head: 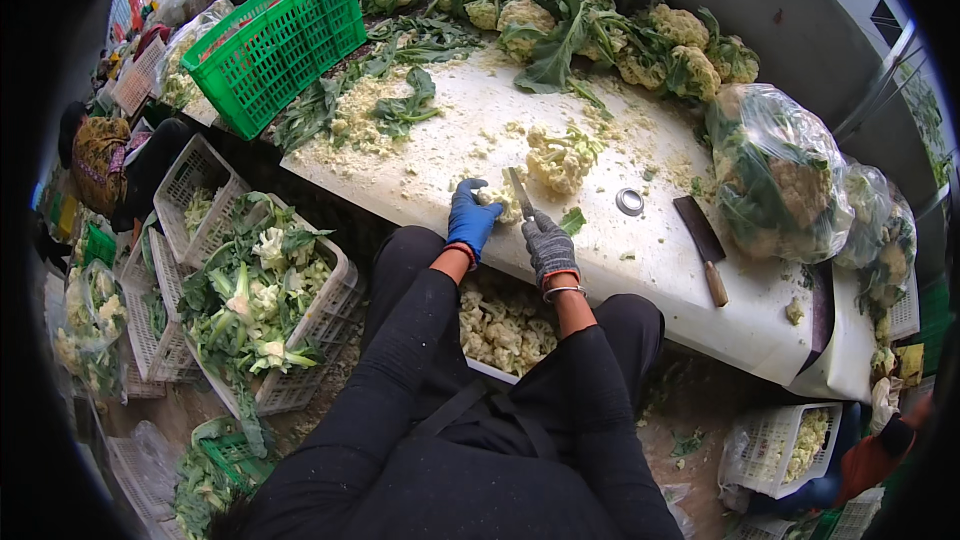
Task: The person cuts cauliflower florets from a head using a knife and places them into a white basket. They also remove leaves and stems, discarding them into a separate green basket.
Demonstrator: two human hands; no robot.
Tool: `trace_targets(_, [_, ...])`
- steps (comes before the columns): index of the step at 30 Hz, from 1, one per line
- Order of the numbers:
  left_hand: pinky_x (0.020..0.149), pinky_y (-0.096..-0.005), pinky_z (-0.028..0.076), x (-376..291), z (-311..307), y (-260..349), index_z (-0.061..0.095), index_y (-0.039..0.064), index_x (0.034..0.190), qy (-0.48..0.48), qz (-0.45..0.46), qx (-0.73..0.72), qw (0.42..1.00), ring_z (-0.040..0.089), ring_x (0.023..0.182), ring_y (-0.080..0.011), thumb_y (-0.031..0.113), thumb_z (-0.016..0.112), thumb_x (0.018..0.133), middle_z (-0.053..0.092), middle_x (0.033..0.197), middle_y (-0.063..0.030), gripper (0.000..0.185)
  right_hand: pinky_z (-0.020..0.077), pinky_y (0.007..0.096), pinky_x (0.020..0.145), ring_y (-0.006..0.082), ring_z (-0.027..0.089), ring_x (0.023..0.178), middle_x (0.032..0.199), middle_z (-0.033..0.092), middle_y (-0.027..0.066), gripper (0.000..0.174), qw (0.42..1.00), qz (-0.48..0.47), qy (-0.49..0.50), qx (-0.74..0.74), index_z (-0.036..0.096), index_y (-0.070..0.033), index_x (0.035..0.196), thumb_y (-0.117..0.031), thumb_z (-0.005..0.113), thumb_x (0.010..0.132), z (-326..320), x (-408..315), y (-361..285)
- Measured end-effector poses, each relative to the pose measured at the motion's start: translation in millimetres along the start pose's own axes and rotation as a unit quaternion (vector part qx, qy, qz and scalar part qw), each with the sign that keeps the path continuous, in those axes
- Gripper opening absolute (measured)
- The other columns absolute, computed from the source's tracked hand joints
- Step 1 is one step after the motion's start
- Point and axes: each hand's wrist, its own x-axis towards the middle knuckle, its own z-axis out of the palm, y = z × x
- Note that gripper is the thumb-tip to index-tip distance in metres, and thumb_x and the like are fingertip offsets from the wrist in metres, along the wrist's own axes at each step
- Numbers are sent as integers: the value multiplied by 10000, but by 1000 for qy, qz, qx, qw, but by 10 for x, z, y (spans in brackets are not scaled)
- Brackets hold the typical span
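Observation:
My left hand [471, 221], in a blue glove, grips a small piece of cauliflower [507, 202] near the front edge of the white table [465, 127]. In my right hand [550, 249], gloved in grey knit, is a small knife [520, 191]. Its blade points away from me, beside that piece. Just beyond the knife sits a larger trimmed cauliflower [561, 163] with its stems showing. A green leaf scrap [572, 221] lies right of my right hand. Between my knees, below the table edge, a container holds many cut cauliflower florets [504, 326].
A cleaver [699, 229] and a round metal object [630, 202] lie to the right, near bagged cauliflowers [780, 172]. Untrimmed cauliflowers [675, 64] line the back. A green crate [281, 45] stands back left; a crate of trimmings [330, 315] is lower left. People sit at both sides.

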Motion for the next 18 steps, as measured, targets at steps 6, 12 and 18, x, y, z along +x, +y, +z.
trace_targets(6, [706,-322,516,-41,-26,-91,527,44,1046,32,23,39,998,566,786,-156,140,857,688,576,904,-64,497,536,334,736,213,703,845,969,738,110,404,983,-169,58,-37,611,-151,1327,-302,616,953,-123,-316,-87])
trace_targets(12, [701,-338,525,-86,3,-74,506,31,1048,16,2,-23,1000,591,786,-173,100,827,714,605,913,-98,468,521,461,858,363,657,1024,1141,683,176,468,935,-117,-38,-333,495,-215,1416,-318,560,965,-385,-867,-564])
trace_targets(18, [691,-340,530,-59,6,-90,514,27,1067,21,13,35,999,608,773,-173,104,806,721,627,907,-112,459,516,513,765,386,672,913,1024,690,204,424,917,-84,-53,-385,498,-213,1379,-317,519,969,-178,-693,-589])
